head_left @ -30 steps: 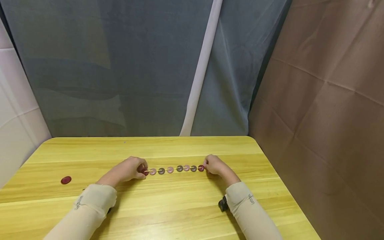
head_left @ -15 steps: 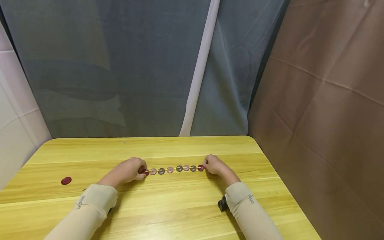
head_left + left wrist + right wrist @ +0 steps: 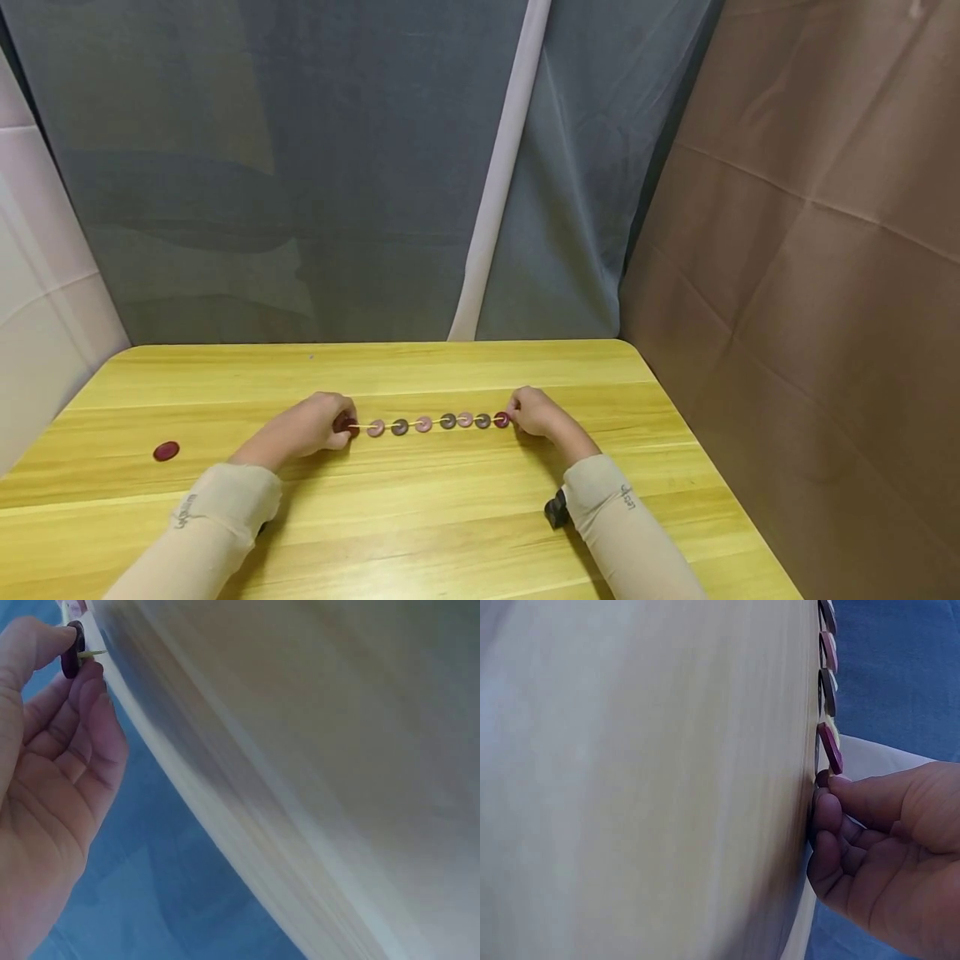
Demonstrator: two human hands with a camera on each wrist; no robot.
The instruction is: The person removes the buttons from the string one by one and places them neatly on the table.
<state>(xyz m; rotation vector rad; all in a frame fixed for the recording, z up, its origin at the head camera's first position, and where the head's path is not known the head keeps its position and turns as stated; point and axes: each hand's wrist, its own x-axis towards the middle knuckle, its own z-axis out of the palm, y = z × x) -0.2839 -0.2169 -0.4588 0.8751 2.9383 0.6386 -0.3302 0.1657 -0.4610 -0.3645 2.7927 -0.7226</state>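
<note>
A yellow-strung row of round pink, grey and dark-red discs (image 3: 423,425) spans between: left hand (image 3: 306,427) pinching one end, right hand (image 3: 537,413) the other; separate flat dark-red disc (image 3: 166,451) lying farther left.

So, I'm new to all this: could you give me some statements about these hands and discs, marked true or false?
1. The left hand pinches a dark red end disc. True.
2. The discs are joined by blue thread. False: the thread is yellow.
3. The strung row stretches between both hands. True.
4. The right hand lies flat, away from the row. False: the right hand grips the row's other end.
5. A separate dark red disc lies on the table. True.
6. Both sleeves are black. False: the sleeves are beige.
</note>
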